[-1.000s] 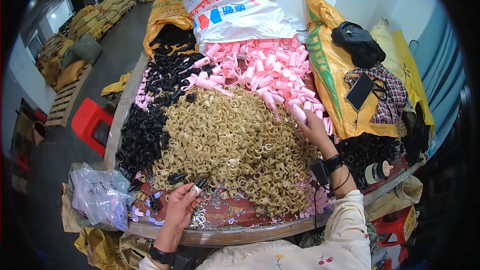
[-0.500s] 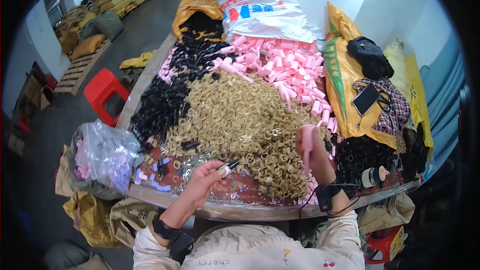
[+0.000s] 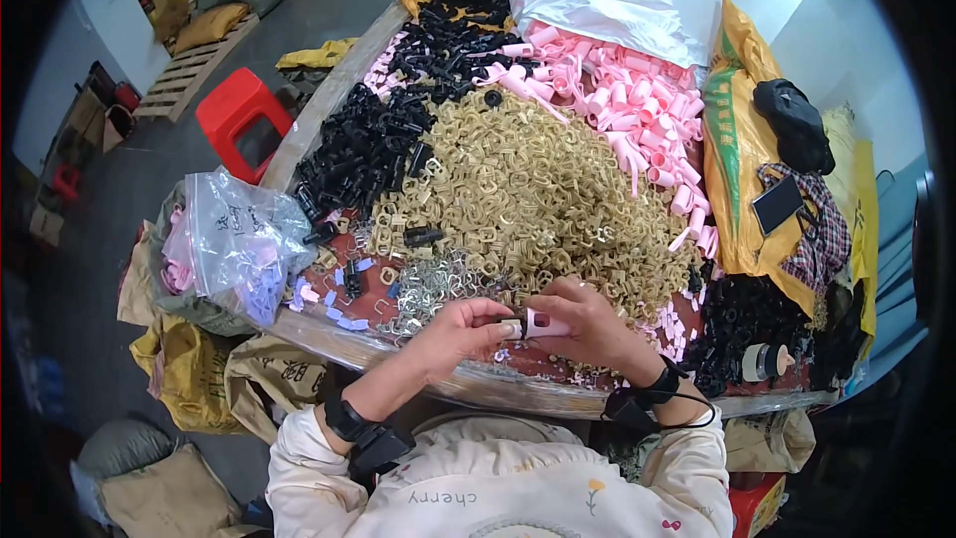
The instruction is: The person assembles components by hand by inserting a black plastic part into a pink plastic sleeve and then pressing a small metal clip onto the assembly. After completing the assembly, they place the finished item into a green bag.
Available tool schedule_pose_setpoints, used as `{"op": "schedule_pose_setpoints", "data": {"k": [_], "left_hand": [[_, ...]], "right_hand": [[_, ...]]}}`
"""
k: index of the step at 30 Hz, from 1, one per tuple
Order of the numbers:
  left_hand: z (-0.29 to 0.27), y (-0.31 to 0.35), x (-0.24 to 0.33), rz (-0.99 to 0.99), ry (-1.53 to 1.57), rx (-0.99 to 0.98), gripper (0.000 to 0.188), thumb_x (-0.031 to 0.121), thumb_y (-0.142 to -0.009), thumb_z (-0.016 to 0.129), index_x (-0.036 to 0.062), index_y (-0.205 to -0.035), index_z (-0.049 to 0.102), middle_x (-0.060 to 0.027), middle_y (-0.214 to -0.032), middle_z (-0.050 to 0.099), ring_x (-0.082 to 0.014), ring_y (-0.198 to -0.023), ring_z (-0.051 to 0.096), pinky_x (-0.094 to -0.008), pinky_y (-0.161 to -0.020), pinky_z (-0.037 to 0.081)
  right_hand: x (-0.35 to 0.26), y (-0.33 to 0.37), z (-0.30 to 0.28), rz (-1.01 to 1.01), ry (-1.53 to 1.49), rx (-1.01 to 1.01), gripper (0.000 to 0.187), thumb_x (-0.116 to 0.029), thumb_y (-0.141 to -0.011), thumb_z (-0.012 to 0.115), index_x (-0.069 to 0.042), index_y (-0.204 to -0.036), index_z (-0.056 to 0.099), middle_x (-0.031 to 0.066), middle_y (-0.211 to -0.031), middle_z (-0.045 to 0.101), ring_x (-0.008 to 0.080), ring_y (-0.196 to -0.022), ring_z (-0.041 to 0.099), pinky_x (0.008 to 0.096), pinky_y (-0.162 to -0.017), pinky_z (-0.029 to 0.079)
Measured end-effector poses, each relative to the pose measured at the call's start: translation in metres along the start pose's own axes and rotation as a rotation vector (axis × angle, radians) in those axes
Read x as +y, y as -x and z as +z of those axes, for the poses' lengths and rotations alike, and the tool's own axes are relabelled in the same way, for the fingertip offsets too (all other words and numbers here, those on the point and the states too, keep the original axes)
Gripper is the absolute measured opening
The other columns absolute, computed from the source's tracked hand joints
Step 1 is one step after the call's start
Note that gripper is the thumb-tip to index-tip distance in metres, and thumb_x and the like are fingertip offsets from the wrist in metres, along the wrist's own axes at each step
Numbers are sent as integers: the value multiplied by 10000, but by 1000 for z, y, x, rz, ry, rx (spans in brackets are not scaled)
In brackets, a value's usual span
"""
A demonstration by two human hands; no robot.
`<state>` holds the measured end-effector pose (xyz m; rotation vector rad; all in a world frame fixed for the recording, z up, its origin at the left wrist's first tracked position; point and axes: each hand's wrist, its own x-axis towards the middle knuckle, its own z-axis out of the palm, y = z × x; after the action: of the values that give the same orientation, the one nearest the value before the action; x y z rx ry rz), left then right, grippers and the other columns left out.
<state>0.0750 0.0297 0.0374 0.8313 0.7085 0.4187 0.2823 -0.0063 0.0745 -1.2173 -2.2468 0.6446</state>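
Note:
Close to the table's near edge, my two hands meet. My left hand (image 3: 456, 341) is closed on a small black plastic piece (image 3: 512, 320), partly covered by the fingers. In my right hand (image 3: 590, 324) is a pink plastic tube-shaped part (image 3: 547, 324) with a slot in it, its end against the black piece. Whether the one sits inside the other I cannot tell. Behind the hands spreads a big heap of beige plastic rings (image 3: 538, 199). Bent metal wire pieces (image 3: 430, 291) lie beyond my left hand.
Pink tubes (image 3: 637, 105) spill from a white sack (image 3: 602, 0) at the back. Black parts (image 3: 349, 159) fill the table's left side. A bottle (image 3: 763, 363) and a phone (image 3: 777, 203) are at right. Left of the table are a red stool (image 3: 242, 120) and a plastic bag (image 3: 244, 229).
My right hand has brought the pink part left and down to the black piece. My left hand has moved slightly right. The view has shifted, too.

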Motion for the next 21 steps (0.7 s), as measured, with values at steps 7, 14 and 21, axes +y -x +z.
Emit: {"op": "schedule_pose_setpoints", "data": {"k": [7,14,21], "left_hand": [[-10,-8,-12,-49,43,-6,221,90,-803,558,-10,-999,533,-46,-806,591,-78,-646,554,-205,-595,486],[-2,-13,-11,-71,32,-1,242,124,-812,558,-9,-1013,536,-40,-784,592,-74,-621,554,-207,-577,487],[-1,-18,-5,-56,-110,-74,282,217,-820,558,15,-1017,539,-17,-752,591,-52,-622,557,-178,-542,466]], "right_hand": [[-3,-4,13,-2,56,-41,437,-125,-580,704,-48,-979,544,100,-860,498,272,-765,505,339,-605,440],[3,0,21,0,50,-24,487,-151,-572,697,-50,-1012,513,105,-886,471,278,-780,480,362,-650,426],[-2,-1,32,109,50,22,507,-141,-593,705,-30,-1040,493,128,-948,496,292,-862,519,340,-681,454]]}}
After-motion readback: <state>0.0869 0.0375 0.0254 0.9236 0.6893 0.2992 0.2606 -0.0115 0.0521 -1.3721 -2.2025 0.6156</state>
